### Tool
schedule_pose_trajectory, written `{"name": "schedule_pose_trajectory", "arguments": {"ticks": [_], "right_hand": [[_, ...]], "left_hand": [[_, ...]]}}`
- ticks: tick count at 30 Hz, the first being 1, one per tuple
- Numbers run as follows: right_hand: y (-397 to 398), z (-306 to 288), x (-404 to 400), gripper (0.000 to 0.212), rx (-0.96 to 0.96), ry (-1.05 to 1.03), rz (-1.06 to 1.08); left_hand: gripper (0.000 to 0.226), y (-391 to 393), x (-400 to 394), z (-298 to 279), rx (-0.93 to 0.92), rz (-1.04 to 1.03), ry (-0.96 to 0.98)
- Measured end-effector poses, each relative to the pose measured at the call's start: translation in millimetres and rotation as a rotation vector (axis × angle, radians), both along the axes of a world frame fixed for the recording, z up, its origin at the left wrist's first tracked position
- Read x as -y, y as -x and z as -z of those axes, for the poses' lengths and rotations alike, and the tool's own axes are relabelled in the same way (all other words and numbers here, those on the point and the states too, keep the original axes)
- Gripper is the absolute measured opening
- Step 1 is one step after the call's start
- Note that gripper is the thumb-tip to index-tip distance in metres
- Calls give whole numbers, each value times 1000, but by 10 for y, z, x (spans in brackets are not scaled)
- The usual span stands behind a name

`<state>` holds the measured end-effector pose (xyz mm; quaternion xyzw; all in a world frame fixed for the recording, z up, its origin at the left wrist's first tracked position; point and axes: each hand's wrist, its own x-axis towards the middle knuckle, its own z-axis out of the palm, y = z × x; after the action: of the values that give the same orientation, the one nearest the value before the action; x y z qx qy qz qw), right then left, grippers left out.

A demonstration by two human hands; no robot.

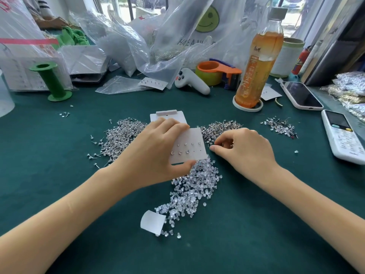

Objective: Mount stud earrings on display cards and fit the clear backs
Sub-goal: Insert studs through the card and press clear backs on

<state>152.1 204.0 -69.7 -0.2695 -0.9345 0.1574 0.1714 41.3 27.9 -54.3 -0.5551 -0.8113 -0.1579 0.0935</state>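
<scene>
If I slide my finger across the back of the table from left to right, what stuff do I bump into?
Green spool → white game controller → orange tape dispenser → tea bottle → smartphone → white remote control.

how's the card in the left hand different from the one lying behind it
The held card, gripped by the left hand, is lifted and tilted; the card behind lies flat on the green table. The held card shows studs in two rows with a few empty holes; the other shows none, though it is partly hidden. Both are white.
</scene>
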Motion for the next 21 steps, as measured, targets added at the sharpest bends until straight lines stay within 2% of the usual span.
{"name": "schedule_pose_trajectory", "arguments": {"ticks": [7,15,18,21], "right_hand": [[75,0,31,6,-9,1,-18],[-23,-27,-8,11,-29,96,-60],[-97,-65,-20,12,-147,222,-107],[-170,-146,30,12,-317,421,-242]], "left_hand": [[70,-11,4,3,0,6,9],[70,5,-1,41,24,25,10],[70,13,0,46,39,34,2],[71,7,1,50,125,64,-19]]}}
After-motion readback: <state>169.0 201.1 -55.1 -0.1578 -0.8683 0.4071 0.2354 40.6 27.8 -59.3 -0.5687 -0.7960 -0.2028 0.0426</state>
